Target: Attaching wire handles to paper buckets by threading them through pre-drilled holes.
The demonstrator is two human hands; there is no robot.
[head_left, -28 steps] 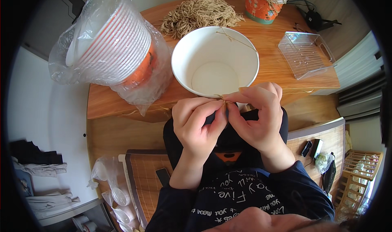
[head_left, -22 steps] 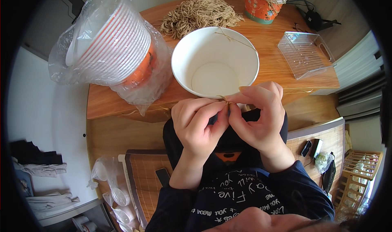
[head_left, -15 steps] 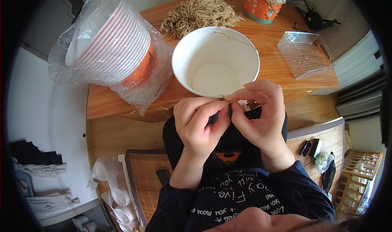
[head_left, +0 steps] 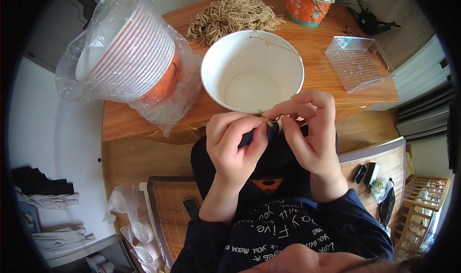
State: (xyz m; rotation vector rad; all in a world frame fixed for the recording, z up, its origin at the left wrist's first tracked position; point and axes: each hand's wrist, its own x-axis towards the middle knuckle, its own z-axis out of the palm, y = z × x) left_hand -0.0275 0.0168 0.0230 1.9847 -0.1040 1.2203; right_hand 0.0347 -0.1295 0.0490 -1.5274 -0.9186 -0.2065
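My left hand (head_left: 234, 147) and my right hand (head_left: 309, 129) meet just below the rim of a white paper bowl (head_left: 252, 71) on the wooden table (head_left: 336, 78). Both pinch a thin tan twine strand (head_left: 265, 121) between thumb and fingertips at the bowl's near edge. Another bit of twine (head_left: 269, 41) lies tied across the bowl's far rim. The bowl is empty inside.
A stack of striped paper bowls in a clear plastic bag (head_left: 127, 57) lies on its side at left. A heap of tan twine (head_left: 230, 16) sits behind the bowl, an orange patterned cup (head_left: 307, 4) beyond it. A clear plastic tray (head_left: 359, 62) rests at right.
My fingers have shifted slightly on the twine; the right hand's fingers lifted a little toward the bowl's rim. Nothing else moved.
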